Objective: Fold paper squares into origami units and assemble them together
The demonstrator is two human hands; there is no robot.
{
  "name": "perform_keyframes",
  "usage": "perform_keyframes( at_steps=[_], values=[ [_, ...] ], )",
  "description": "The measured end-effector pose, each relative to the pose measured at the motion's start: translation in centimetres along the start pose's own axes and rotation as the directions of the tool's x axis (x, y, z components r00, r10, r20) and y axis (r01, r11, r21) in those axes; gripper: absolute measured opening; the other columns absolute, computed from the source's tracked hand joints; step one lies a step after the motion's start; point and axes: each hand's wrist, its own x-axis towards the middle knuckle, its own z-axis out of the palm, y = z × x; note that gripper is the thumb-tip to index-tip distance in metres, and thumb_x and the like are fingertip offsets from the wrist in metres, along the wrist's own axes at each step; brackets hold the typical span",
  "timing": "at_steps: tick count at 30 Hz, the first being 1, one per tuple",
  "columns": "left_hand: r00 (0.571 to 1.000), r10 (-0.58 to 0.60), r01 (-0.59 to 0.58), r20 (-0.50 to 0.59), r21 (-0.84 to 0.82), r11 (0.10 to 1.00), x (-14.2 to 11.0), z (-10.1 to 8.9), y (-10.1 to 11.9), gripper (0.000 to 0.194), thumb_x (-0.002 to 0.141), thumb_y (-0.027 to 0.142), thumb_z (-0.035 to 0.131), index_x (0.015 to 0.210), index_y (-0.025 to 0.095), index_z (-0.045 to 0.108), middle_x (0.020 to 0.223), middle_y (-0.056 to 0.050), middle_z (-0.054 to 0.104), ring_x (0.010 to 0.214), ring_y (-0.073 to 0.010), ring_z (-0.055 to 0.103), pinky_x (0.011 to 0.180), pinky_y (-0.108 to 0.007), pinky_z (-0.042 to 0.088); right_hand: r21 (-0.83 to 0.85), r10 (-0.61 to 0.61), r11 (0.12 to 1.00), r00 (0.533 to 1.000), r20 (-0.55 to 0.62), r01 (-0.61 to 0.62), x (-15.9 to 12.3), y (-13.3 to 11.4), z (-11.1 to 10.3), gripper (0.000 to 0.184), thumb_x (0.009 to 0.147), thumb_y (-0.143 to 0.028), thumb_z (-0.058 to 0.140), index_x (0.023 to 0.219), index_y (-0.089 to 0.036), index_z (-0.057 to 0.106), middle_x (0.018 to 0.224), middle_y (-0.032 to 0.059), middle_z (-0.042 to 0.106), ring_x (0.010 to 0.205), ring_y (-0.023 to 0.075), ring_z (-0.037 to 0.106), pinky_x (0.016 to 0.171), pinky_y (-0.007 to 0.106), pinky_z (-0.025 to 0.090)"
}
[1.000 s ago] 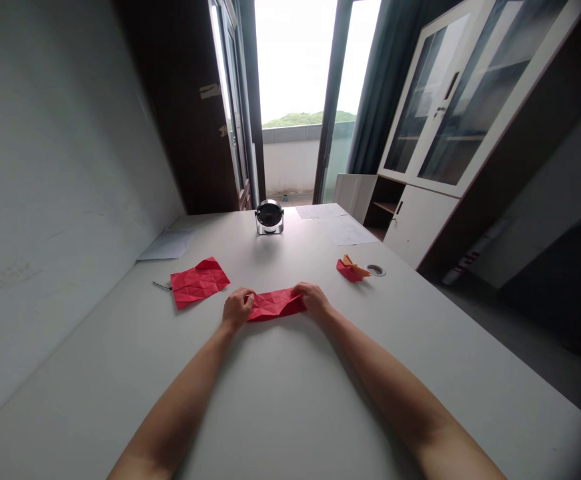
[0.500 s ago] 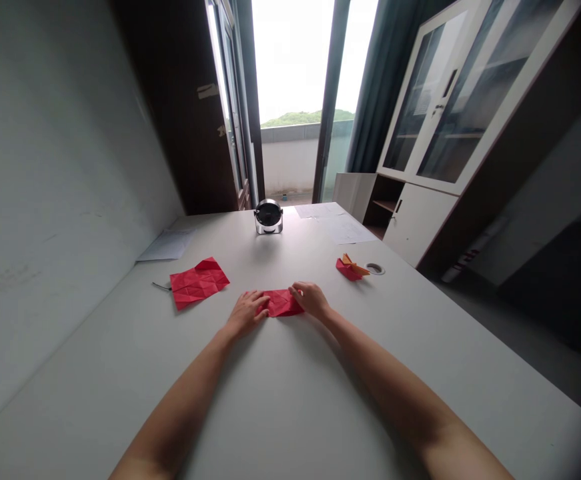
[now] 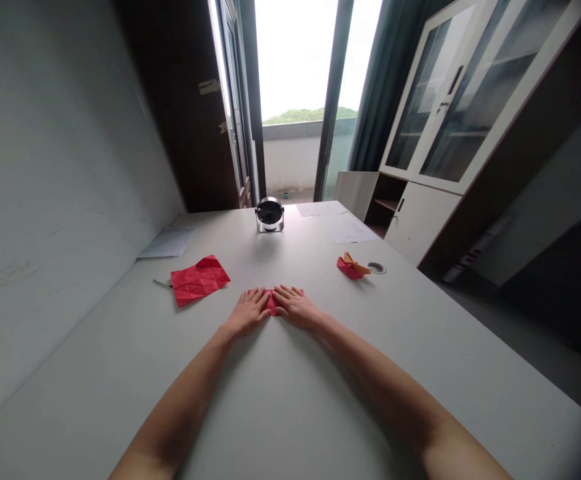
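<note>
A folded red paper (image 3: 271,304) lies on the white table (image 3: 290,400) in front of me, almost wholly covered by my hands. My left hand (image 3: 248,309) lies flat on its left part with fingers stretched out. My right hand (image 3: 295,307) lies flat on its right part, fingers extended and touching the left hand's fingertips. Only a small red strip shows between them.
A creased red paper sheet (image 3: 199,280) lies to the left, with a thin dark object beside it. A small red and orange folded figure (image 3: 351,267) sits to the right near a cable hole (image 3: 376,268). A small fan (image 3: 269,215) and white sheets (image 3: 169,243) lie farther back.
The red paper has been folded shorter, from a long strip to a small piece. My hands have come together and now lie flat on it.
</note>
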Motion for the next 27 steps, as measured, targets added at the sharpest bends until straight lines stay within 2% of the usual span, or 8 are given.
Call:
perform_keyframes(
  at_steps=[5, 10, 13, 16, 18, 20, 23, 27],
  values=[
    [0.995, -0.1, 0.1, 0.031, 0.015, 0.995, 0.1, -0.5, -0.3, 0.074, 0.097, 0.068, 0.021, 0.16, 0.029, 0.022, 0.168, -0.004, 0.01, 0.155, -0.0278, 0.009, 0.124, -0.053, 0.007, -0.032, 0.095, 0.995, 0.995, 0.004, -0.095, 0.2, 0.2, 0.2, 0.073, 0.101, -0.064, 0.027, 0.159, -0.02, 0.028, 0.165, 0.0088, 0.02, 0.153, 0.0271, 0.014, 0.124, 0.045, 0.01],
    [0.978, -0.205, 0.204, 0.034, 0.033, 0.978, 0.1, -0.9, -1.1, 0.077, 0.097, 0.068, 0.019, 0.16, 0.025, 0.02, 0.169, -0.006, 0.008, 0.156, -0.0277, 0.007, 0.124, -0.054, 0.005, -0.069, 0.192, 0.979, 0.981, 0.001, -0.192, 0.3, 1.0, 0.3, 0.077, 0.099, -0.067, 0.025, 0.16, -0.019, 0.026, 0.166, 0.0103, 0.016, 0.154, 0.0282, 0.01, 0.124, 0.046, 0.006],
    [0.964, -0.265, 0.265, 0.0, 0.028, 0.964, 0.0, -0.9, -1.3, 0.076, 0.097, 0.066, 0.022, 0.16, 0.024, 0.022, 0.168, -0.007, 0.01, 0.155, -0.0294, 0.008, 0.123, -0.056, 0.006, -0.078, 0.248, 0.966, 0.969, -0.006, -0.248, 0.3, 1.9, 0.3, 0.077, 0.099, -0.067, 0.026, 0.16, -0.018, 0.026, 0.166, 0.0111, 0.013, 0.154, 0.0291, 0.008, 0.123, 0.048, 0.005],
    [0.949, -0.301, 0.304, -0.095, 0.018, 0.952, -0.2, -1.0, -1.0, 0.071, 0.098, 0.061, 0.028, 0.156, 0.02, 0.031, 0.166, -0.011, 0.021, 0.154, -0.032, 0.012, 0.123, -0.058, 0.006, -0.077, 0.301, 0.95, 0.953, -0.029, -0.302, 0.2, 2.8, 0.4, 0.074, 0.101, -0.063, 0.027, 0.159, -0.018, 0.028, 0.166, 0.0129, 0.013, 0.154, 0.0301, 0.009, 0.122, 0.051, 0.007],
    [0.946, -0.271, 0.279, -0.178, 0.022, 0.96, -0.4, -1.2, -0.4, 0.065, 0.099, 0.055, 0.033, 0.152, 0.018, 0.04, 0.164, -0.014, 0.028, 0.154, -0.033, 0.013, 0.123, -0.058, 0.006, -0.075, 0.319, 0.944, 0.946, -0.053, -0.322, 0.1, 3.2, 0.5, 0.071, 0.102, -0.059, 0.028, 0.158, -0.017, 0.03, 0.166, 0.0141, 0.014, 0.153, 0.0309, 0.01, 0.121, 0.053, 0.009],
    [0.956, -0.183, 0.195, -0.229, 0.03, 0.98, -0.5, -1.2, 0.4, 0.058, 0.099, 0.049, 0.037, 0.148, 0.018, 0.044, 0.163, -0.014, 0.03, 0.154, -0.0327, 0.015, 0.123, -0.057, 0.007, -0.077, 0.315, 0.944, 0.946, -0.074, -0.32, 0.0, 3.3, 0.4, 0.068, 0.102, -0.056, 0.03, 0.157, -0.016, 0.032, 0.165, 0.0146, 0.016, 0.153, 0.0313, 0.012, 0.121, 0.054, 0.01],
    [0.982, -0.047, 0.053, -0.181, 0.025, 0.998, -0.3, -0.9, 1.5, 0.058, 0.1, 0.048, 0.038, 0.151, 0.021, 0.042, 0.162, -0.012, 0.031, 0.152, -0.0308, 0.02, 0.124, -0.054, 0.013, -0.091, 0.277, 0.952, 0.951, -0.141, -0.291, -0.1, 2.6, 0.0, 0.065, 0.103, -0.054, 0.031, 0.156, -0.016, 0.035, 0.164, 0.0146, 0.02, 0.153, 0.0308, 0.015, 0.121, 0.053, 0.009],
    [0.995, -0.038, 0.038, -0.09, 0.002, 0.999, 0.1, -0.1, 1.8, 0.065, 0.1, 0.055, 0.034, 0.156, 0.022, 0.034, 0.163, -0.01, 0.03, 0.152, -0.0293, 0.022, 0.123, -0.051, 0.016, -0.099, 0.168, 0.974, 0.947, -0.274, -0.202, 0.0, 0.6, -0.4, 0.059, 0.105, -0.047, 0.03, 0.154, -0.016, 0.038, 0.162, 0.0148, 0.028, 0.151, 0.028, 0.022, 0.123, 0.05, 0.007]
  ],
)
